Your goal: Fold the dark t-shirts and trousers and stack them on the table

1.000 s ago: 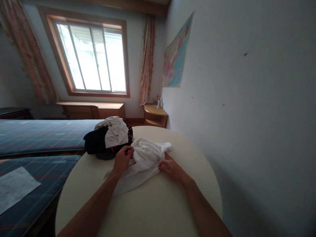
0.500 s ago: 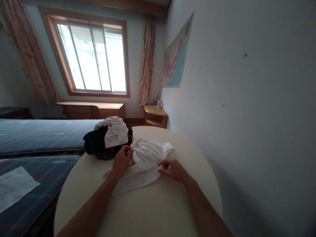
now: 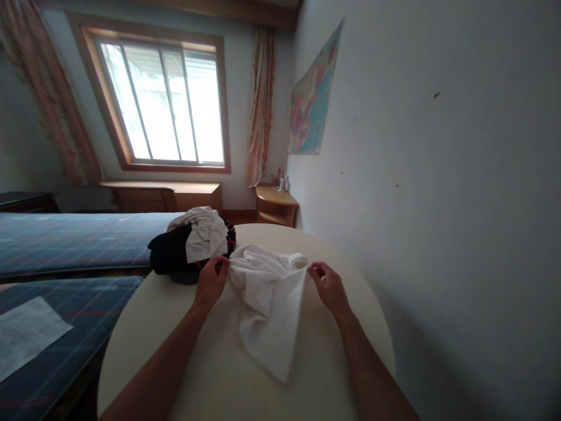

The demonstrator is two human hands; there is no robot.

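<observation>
A white garment (image 3: pixel 269 286), rumpled and partly spread, lies on the cream round table (image 3: pixel 210 374) in front of me. Its exact kind I cannot make out. My left hand (image 3: pixel 213 279) pinches its upper left edge, fingers closed. On the other side, my right hand (image 3: pixel 328 286) is pinched shut on its upper right edge. Between the hands the cloth is drawn out, with folds across the top and one corner pointing down toward me. Just beyond my left hand sits a pile of black clothes (image 3: pixel 169 252) with a crumpled white cloth (image 3: pixel 205 237) on top.
To the left are plaid blue mattresses (image 3: pixel 87 237), the nearer one bearing a sheet of paper (image 3: pixel 30 333). A white wall (image 3: pixel 438 234) runs along the right. Beyond the table stand a corner shelf (image 3: pixel 277 196) and a long wooden desk (image 3: pixel 193 188) under the window.
My right hand has moved up and to the right and now grips the garment's edge. My left hand has shifted slightly left. The lower cloth has swung into a point toward me.
</observation>
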